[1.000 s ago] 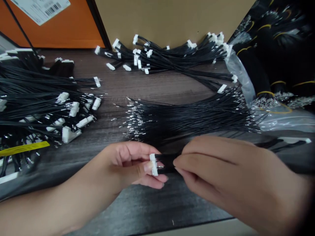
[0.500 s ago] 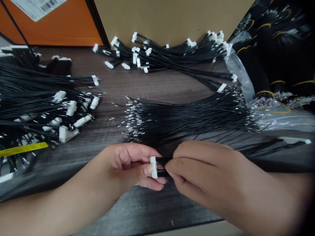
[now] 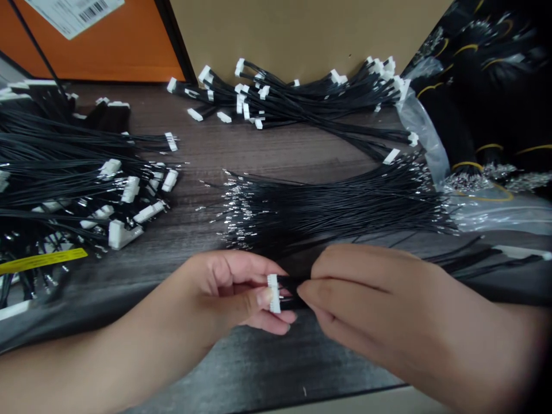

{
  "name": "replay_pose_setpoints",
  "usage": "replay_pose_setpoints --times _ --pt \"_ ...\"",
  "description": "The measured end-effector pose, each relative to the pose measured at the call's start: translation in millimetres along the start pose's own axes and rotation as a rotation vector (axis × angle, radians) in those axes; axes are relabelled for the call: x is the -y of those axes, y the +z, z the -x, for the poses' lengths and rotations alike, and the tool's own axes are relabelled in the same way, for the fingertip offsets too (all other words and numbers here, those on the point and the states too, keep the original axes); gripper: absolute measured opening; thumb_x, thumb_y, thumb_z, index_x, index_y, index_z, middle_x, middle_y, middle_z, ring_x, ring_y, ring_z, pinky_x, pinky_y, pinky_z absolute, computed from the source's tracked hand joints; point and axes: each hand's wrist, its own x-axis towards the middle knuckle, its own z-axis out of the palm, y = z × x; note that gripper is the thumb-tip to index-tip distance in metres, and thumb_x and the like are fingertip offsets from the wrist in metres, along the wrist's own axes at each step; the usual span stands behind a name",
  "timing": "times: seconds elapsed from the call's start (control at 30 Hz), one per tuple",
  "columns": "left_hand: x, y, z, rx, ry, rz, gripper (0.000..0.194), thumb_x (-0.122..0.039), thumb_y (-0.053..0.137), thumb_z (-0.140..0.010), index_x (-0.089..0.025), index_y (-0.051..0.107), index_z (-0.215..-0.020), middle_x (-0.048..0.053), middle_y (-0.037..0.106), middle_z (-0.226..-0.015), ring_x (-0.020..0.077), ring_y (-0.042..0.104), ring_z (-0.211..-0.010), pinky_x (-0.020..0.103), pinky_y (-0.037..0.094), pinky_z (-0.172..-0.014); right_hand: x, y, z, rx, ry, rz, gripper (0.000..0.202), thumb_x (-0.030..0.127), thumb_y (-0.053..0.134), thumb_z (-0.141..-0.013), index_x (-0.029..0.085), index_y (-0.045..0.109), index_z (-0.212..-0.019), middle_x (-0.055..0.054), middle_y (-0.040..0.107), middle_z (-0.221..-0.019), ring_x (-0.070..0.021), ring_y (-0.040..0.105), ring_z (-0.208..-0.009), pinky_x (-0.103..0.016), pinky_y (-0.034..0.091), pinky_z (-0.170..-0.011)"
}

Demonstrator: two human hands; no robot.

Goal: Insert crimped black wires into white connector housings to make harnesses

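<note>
Between thumb and fingers, my left hand (image 3: pixel 241 293) pinches a white multi-pin connector (image 3: pixel 274 294) near the table's front. Black wires (image 3: pixel 288 283) run out of the connector's right side toward my right hand (image 3: pixel 366 305). That hand is closed, its fingertips pinched on a black wire just right of the connector; the wire's tip is hard to make out. Beyond both hands lies a bundle of loose black wires (image 3: pixel 336 204) with shiny metal terminals at its ends. The other ends of the held wires trail out to the right, past my right hand.
Wire harnesses with white connectors (image 3: pixel 302 98) lie at the back against a cardboard box (image 3: pixel 302 34). More harnesses (image 3: pixel 52 155) are piled at left, with a yellow strip (image 3: pixel 47 260). An orange box (image 3: pixel 129 46) stands behind. Banded wire bundles (image 3: pixel 466 126) and clear plastic (image 3: pixel 495 213) are at right.
My right hand has shifted slightly to the right, a little farther from the connector. The whole view has slid slightly too. My left hand keeps its pinch on the connector.
</note>
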Motion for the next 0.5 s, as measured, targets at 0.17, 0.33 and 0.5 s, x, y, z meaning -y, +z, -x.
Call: replay_pose_setpoints --times 0.17,0.33,0.5 --pt "1 1.9 1 0.004 0.009 0.016 0.02 -0.035 0.102 -0.081 -0.023 0.093 -0.093 0.0 0.087 -0.086 0.0153 0.084 -0.08 0.023 0.071 -0.08 1 3 -4 -0.023 -0.078 0.019 0.031 -0.002 0.058 -0.09 0.022 0.068 -0.074 -0.002 0.063 -0.077 -0.0203 0.058 -0.079 -0.037 0.049 -0.067" --pt "2 1.9 -2 0.019 0.021 0.027 0.021 -0.035 0.104 -0.079 -0.023 0.093 -0.093 0.0 0.088 -0.085 0.016 0.085 -0.082 0.023 0.072 -0.08 -23 -15 -16 -0.207 0.15 -0.155 0.019 0.008 0.063 -0.103 0.017 0.076 -0.092 -0.002 0.071 -0.09 -0.0121 0.066 -0.076 -0.024 0.052 -0.067" --pt "2 -0.4 -2 -0.023 -0.018 0.093 0.025 -0.031 0.107 -0.074 -0.023 0.092 -0.093 0.001 0.089 -0.085 0.0212 0.089 -0.082 0.025 0.073 -0.078 -57 -1 -31 -0.347 0.156 -0.127 0.01 0.01 0.074 -0.1 0.015 0.082 -0.096 -0.007 0.077 -0.099 -0.0182 0.073 -0.09 -0.031 0.059 -0.083"
